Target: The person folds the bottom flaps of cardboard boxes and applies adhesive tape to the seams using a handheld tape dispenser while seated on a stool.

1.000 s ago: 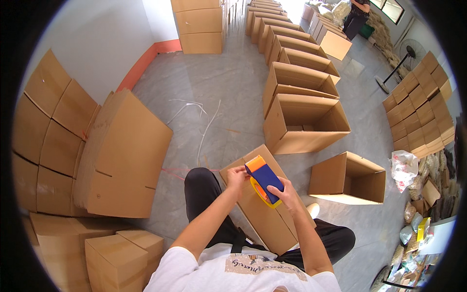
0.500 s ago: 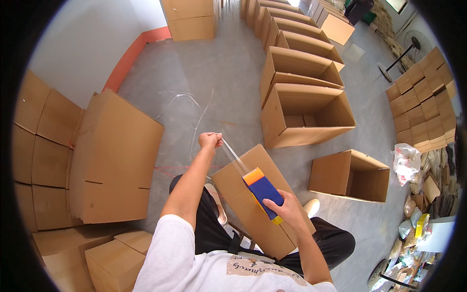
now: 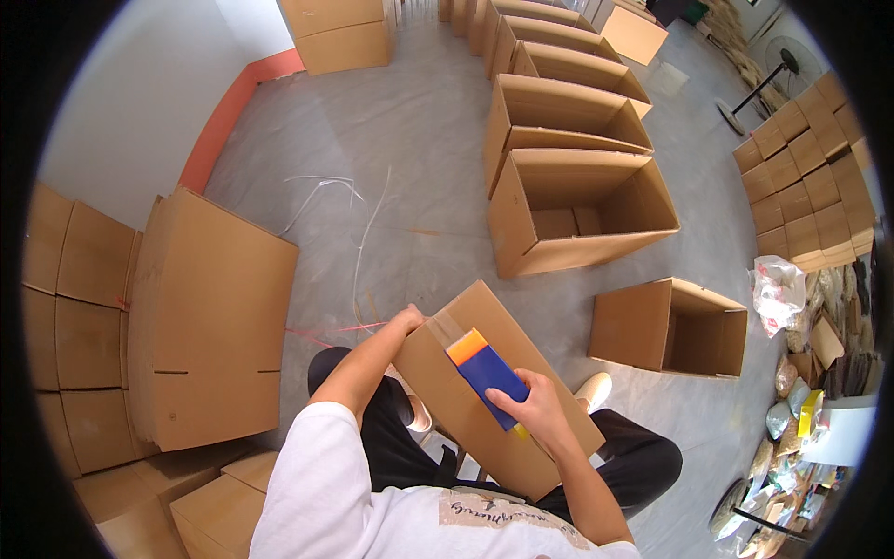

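Observation:
A closed cardboard box [image 3: 443, 389] lies slanted between my legs. My right hand [image 3: 529, 402] grips a blue and orange tape dispenser [image 3: 491, 374] and holds it against the top face of the box. From the dispenser's orange end, a strip of clear packing tape [image 3: 443, 328] runs along the box's middle to its far left edge. At that edge is my left hand [image 3: 408, 319], touching or very near the box where the tape ends. Its fingers are mostly hidden, so their grip does not show.
Open cardboard boxes [image 3: 512, 210] stand in a row ahead, with a single open box [image 3: 629, 326] to the right. Large flattened cartons [image 3: 214, 317] lean at the left beside stacked boxes [image 3: 88, 340]. Loose straps [image 3: 361, 244] lie on the floor. Bags and a fan stand at right.
My left hand has come down and nearer, from holding the tape stretched in the air to the box's far left edge. The dispenser has shifted slightly left, and the tape now lies along the box.

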The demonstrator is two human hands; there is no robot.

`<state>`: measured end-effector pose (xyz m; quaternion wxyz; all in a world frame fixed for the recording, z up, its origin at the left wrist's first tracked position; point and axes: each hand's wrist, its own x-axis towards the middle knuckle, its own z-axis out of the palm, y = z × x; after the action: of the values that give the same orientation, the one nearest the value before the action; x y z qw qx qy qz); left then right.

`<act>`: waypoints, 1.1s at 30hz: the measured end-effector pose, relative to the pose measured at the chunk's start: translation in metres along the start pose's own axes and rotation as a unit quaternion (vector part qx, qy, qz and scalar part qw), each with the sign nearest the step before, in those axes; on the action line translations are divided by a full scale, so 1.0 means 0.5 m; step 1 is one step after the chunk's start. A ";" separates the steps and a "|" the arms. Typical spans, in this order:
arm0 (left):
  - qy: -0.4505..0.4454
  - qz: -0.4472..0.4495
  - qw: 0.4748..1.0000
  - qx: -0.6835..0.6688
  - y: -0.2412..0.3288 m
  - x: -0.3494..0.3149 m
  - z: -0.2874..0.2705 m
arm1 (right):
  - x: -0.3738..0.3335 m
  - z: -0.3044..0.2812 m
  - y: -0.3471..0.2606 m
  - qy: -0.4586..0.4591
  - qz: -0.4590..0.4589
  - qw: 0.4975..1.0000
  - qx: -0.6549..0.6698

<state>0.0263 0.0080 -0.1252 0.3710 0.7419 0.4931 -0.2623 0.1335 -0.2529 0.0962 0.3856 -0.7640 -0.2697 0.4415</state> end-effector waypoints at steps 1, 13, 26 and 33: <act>-0.004 0.008 0.999 0.032 0.005 -0.017 -0.004 | 0.000 0.002 0.010 0.011 -0.004 1.000 0.016; 0.035 0.244 0.960 -0.132 0.081 -0.157 -0.069 | 0.008 -0.016 0.020 -0.043 -0.034 0.995 0.083; 0.209 0.238 0.948 0.021 0.089 -0.199 -0.050 | -0.360 -0.190 0.263 -0.034 0.103 0.992 -0.062; 0.329 0.308 0.860 0.240 0.117 -0.243 -0.037 | -0.336 -0.167 0.256 0.049 -0.019 0.993 -0.109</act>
<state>0.0350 -0.0565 -0.0054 0.0593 0.9651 0.2548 0.0140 0.1383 -0.4799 0.0950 0.3212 -0.8169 -0.3117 0.3638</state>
